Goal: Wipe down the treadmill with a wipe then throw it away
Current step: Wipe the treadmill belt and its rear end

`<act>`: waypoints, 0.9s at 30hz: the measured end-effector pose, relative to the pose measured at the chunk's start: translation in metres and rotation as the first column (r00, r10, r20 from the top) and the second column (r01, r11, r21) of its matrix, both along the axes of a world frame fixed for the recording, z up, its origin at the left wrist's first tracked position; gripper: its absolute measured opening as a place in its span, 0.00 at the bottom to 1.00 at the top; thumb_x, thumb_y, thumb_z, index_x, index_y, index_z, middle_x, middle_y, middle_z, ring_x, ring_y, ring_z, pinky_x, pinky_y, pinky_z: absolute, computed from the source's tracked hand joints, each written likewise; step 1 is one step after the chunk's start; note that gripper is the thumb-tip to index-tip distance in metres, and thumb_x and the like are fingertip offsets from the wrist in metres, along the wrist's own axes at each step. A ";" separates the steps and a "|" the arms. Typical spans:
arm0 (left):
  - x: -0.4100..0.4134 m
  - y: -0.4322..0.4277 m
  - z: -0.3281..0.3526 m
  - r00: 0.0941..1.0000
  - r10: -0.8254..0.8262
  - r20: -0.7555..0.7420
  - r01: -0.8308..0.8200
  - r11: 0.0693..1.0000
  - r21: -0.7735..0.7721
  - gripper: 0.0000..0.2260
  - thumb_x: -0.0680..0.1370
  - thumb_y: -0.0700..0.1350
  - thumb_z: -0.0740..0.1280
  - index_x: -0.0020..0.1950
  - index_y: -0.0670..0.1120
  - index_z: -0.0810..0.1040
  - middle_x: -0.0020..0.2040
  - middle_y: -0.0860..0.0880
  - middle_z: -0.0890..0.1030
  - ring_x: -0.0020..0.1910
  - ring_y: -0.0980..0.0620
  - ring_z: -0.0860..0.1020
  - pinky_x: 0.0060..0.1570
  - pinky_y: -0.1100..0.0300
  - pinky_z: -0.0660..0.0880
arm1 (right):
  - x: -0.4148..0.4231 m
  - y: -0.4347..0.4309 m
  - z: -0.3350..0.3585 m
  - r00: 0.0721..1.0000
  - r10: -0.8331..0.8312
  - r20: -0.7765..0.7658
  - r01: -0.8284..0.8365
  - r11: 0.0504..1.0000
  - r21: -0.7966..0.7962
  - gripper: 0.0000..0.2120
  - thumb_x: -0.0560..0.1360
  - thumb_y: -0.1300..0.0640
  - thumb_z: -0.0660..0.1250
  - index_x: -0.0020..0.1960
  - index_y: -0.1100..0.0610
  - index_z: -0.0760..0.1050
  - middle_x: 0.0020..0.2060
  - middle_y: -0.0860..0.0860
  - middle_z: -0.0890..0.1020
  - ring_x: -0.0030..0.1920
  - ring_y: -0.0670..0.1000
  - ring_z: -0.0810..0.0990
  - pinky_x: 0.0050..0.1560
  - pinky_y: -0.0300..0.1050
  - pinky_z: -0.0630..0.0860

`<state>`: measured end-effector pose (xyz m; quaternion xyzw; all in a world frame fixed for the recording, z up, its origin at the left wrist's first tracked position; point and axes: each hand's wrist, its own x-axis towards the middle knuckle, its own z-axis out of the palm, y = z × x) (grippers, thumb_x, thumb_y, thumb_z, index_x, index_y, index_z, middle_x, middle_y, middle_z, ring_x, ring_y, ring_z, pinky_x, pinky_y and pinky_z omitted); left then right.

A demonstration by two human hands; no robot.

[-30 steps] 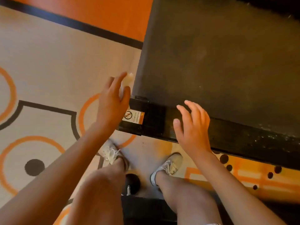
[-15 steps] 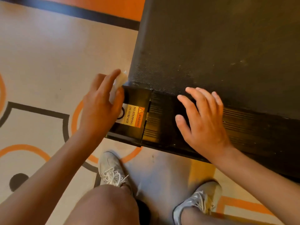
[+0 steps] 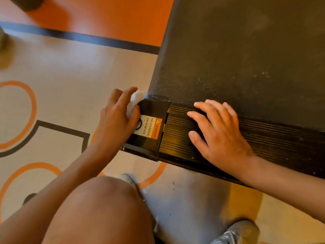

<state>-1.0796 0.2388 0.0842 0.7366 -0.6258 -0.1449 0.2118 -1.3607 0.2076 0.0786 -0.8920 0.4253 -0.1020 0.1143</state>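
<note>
A bare knee (image 3: 98,208) fills the lower frame, with a shoe (image 3: 235,233) at lower right. At centre, the left hand (image 3: 117,118) pinches a white wipe (image 3: 136,98) between thumb and fingers against the treadmill (image 3: 154,110) corner. The right hand (image 3: 219,134) rests with fingers spread on the ribbed rail (image 3: 281,136), with the belt (image 3: 246,59) beyond.

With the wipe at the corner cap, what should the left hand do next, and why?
Probably draw the wipe down over the corner cap and its warning label: the left hand holds it only at the cap's far corner.
</note>
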 end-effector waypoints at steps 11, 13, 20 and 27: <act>-0.010 0.011 0.004 0.994 -0.103 0.036 0.099 0.991 0.084 0.20 0.84 0.53 0.62 0.75 0.49 0.72 0.64 0.46 0.75 0.54 0.51 0.77 0.47 0.63 0.71 | 0.002 0.007 0.004 0.998 -0.026 -0.055 0.022 0.997 -0.069 0.20 0.81 0.48 0.59 0.69 0.56 0.76 0.69 0.56 0.75 0.74 0.57 0.69 0.76 0.64 0.62; -0.004 0.014 0.005 0.992 -0.119 0.029 0.116 0.989 0.088 0.19 0.85 0.53 0.60 0.75 0.49 0.72 0.65 0.46 0.76 0.57 0.50 0.78 0.47 0.65 0.72 | 0.003 0.008 0.004 0.998 -0.035 -0.060 0.031 0.997 -0.068 0.21 0.81 0.48 0.58 0.68 0.56 0.77 0.68 0.56 0.76 0.73 0.57 0.70 0.76 0.64 0.62; 0.011 0.018 0.008 0.986 -0.164 -0.007 0.164 0.982 0.092 0.18 0.82 0.49 0.68 0.71 0.47 0.77 0.65 0.43 0.77 0.58 0.43 0.80 0.46 0.65 0.73 | 0.005 0.013 0.001 0.993 -0.088 -0.082 0.083 0.995 -0.061 0.20 0.81 0.48 0.57 0.67 0.56 0.78 0.67 0.56 0.77 0.72 0.57 0.71 0.75 0.63 0.64; 0.015 0.026 0.014 0.984 -0.178 -0.016 0.178 0.977 0.116 0.17 0.84 0.51 0.64 0.72 0.48 0.78 0.67 0.43 0.80 0.58 0.43 0.82 0.48 0.61 0.78 | 0.006 0.012 0.005 0.996 -0.075 -0.045 0.073 0.996 -0.047 0.20 0.80 0.48 0.58 0.66 0.56 0.78 0.65 0.55 0.77 0.69 0.55 0.73 0.75 0.60 0.64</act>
